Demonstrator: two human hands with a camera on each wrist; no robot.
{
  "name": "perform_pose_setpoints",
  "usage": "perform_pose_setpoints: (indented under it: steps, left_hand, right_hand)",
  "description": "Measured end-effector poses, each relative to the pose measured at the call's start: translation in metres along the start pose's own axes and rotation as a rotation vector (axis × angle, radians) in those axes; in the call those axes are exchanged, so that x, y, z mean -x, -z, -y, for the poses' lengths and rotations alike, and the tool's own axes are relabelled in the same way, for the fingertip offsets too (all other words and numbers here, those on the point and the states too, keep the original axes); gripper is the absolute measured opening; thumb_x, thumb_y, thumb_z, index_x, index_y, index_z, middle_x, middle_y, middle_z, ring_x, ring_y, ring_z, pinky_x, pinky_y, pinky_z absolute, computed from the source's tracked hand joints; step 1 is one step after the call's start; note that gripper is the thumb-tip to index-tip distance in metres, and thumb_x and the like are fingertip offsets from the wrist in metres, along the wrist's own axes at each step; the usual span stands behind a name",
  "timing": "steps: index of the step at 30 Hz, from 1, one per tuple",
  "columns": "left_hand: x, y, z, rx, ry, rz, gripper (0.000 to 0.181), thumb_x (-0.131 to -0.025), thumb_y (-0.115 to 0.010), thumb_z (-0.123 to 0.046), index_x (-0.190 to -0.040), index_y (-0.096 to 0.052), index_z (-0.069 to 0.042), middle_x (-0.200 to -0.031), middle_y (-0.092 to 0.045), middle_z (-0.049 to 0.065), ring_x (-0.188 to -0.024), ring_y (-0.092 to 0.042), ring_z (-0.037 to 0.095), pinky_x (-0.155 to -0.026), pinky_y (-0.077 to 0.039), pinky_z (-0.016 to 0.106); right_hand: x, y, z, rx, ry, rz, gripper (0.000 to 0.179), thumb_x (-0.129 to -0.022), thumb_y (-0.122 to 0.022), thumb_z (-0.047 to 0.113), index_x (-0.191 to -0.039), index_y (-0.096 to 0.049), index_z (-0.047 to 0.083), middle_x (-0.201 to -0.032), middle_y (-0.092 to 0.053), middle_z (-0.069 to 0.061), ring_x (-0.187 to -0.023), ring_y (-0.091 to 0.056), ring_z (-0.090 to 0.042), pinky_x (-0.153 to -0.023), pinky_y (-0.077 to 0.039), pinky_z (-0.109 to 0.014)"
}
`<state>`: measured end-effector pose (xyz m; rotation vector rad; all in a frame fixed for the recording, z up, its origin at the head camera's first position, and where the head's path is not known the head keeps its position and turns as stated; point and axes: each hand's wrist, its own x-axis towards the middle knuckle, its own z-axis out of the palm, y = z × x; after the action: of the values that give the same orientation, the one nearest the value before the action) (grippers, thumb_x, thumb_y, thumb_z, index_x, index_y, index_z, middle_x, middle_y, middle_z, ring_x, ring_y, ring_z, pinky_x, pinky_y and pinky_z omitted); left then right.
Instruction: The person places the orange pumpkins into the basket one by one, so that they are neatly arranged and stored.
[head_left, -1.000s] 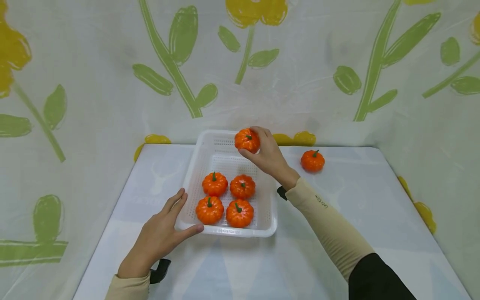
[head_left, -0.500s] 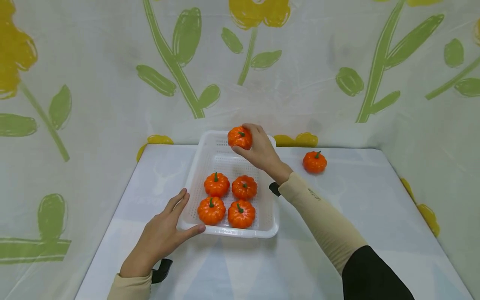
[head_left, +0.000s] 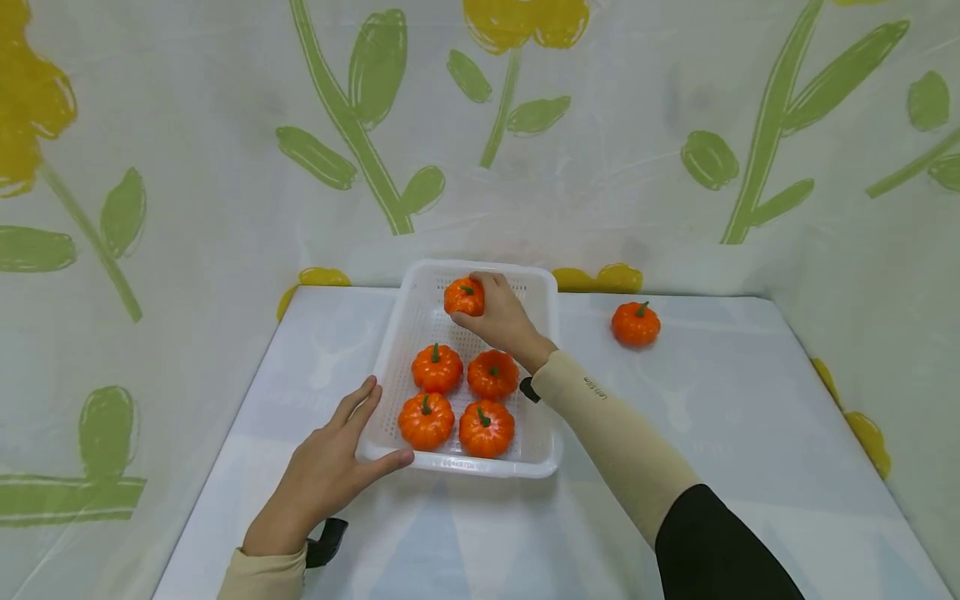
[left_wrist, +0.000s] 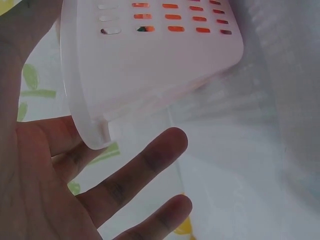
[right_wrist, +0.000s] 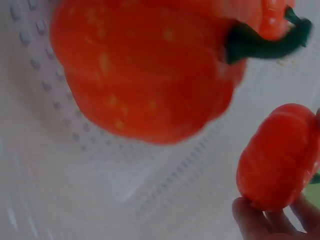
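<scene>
My right hand (head_left: 504, 321) grips a small orange pumpkin (head_left: 464, 297) with a green stem, over the back part of a white plastic basket (head_left: 557, 358). In the right wrist view the fingertips press on the held pumpkin (right_wrist: 280, 157). Several matching pumpkins, such as this front-left pumpkin (head_left: 426, 422), sit in the basket's front half. My left hand (head_left: 318, 471) rests at the basket's front-left corner, fingers mostly straight and spread. In the left wrist view, fingers of the left hand (left_wrist: 60, 175) touch the basket's rim (left_wrist: 75, 100), while two others extend clear of it.
One more pumpkin (head_left: 636, 324) sits on the pale table (head_left: 712, 400), to the right of the basket near the back edge. Behind the table hangs a pale cloth (head_left: 600, 167) printed with flowers and leaves, which also encloses both sides.
My right hand has carried its pumpkin leftward from the basket's back-right rim, then down toward the inside of the basket. The left hand stays at the corner.
</scene>
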<state>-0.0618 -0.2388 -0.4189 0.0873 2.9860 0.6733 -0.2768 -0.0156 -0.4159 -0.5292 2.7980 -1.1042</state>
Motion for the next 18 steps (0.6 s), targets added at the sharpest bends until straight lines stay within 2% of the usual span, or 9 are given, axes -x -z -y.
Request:
perform_pose_setpoints:
  steps: [7,18]
  left_hand:
    - [0.000,0.000,-0.001,0.003,0.001,-0.005,0.104,-0.068,-0.050,-0.081,-0.149,-0.022,-0.023,-0.154,-0.015,-0.008,-0.122,-0.047,0.036,-0.089,-0.043,0.058]
    - [0.001,-0.001,-0.001,0.008,0.017,0.002,0.104,-0.068,-0.050,-0.081,-0.149,-0.021,-0.024,-0.154,-0.014,-0.009,-0.123,-0.046,0.034,-0.089,-0.043,0.059]
  right_hand:
    - [0.000,-0.011,-0.008,0.036,-0.056,0.084,0.076,-0.080,-0.072,0.039,-0.140,-0.033,0.015,-0.140,-0.033,-0.009,-0.118,-0.045,-0.024,-0.101,-0.039,-0.041]
    - [0.000,-0.014,-0.008,0.032,-0.075,0.155,0.078,-0.079,-0.074,0.032,-0.142,-0.032,0.015,-0.139,-0.034,-0.009,-0.119,-0.045,-0.023,-0.103,-0.038,-0.040]
